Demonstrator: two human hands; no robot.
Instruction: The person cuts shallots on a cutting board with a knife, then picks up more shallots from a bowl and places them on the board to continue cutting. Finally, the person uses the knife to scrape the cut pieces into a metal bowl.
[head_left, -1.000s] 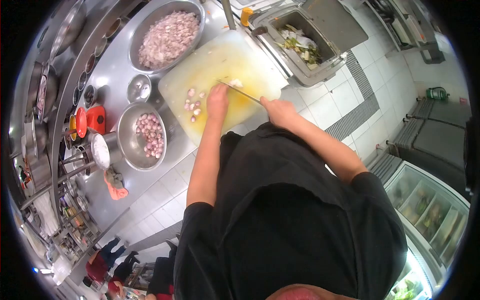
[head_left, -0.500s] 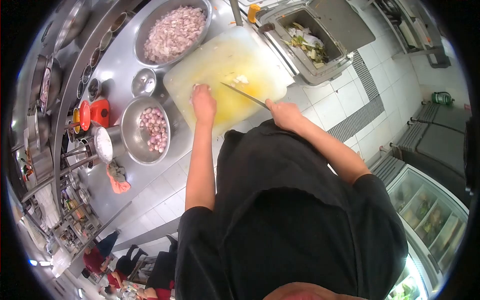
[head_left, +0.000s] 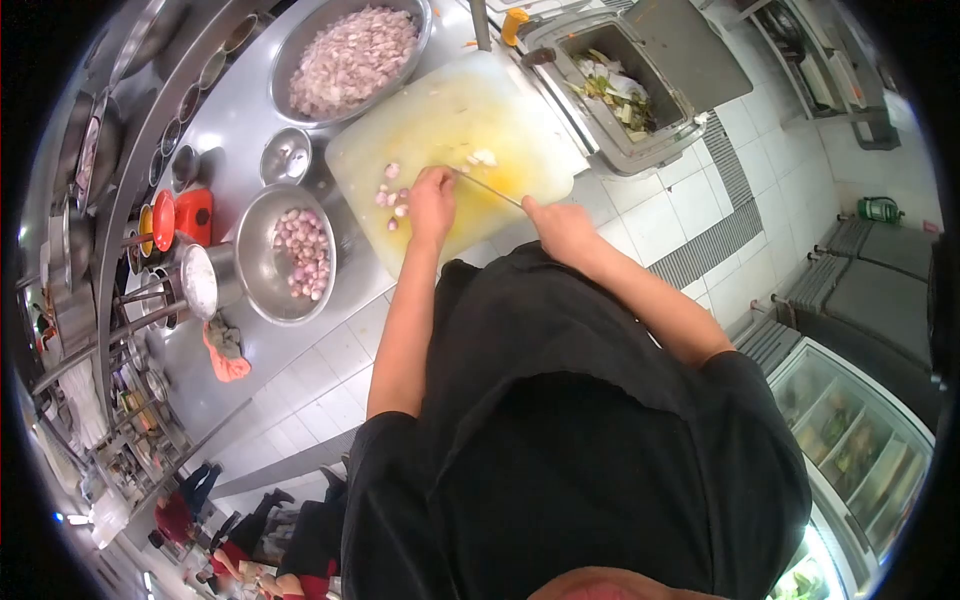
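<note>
**Head view.** The cutting board (head_left: 450, 105) lies on the steel desk (head_left: 235, 120). It sits between a bowl of whole shallots (head_left: 243, 250) on the person's left and a waste bin (head_left: 585, 115) on the right, so both stock and scraps are within reach.

The left hand (head_left: 432, 200) rests on the board with fingers curled, close against the blade. What it pins there is hidden beneath it. The right hand (head_left: 560, 225) is closed round the handle of the knife (head_left: 485, 187), whose blade slants across the board toward the left hand.

A few loose shallots (head_left: 392, 200) lie just left of that hand, and cut pieces (head_left: 483, 158) lie just beyond the blade. A large bowl (head_left: 282, 70) of chopped shallot stands at the far edge.

Half a second earlier the left hand lay further left, covering the loose shallots, well apart from the bare blade. Now it has returned to the knife and the shallots are uncovered.
</note>
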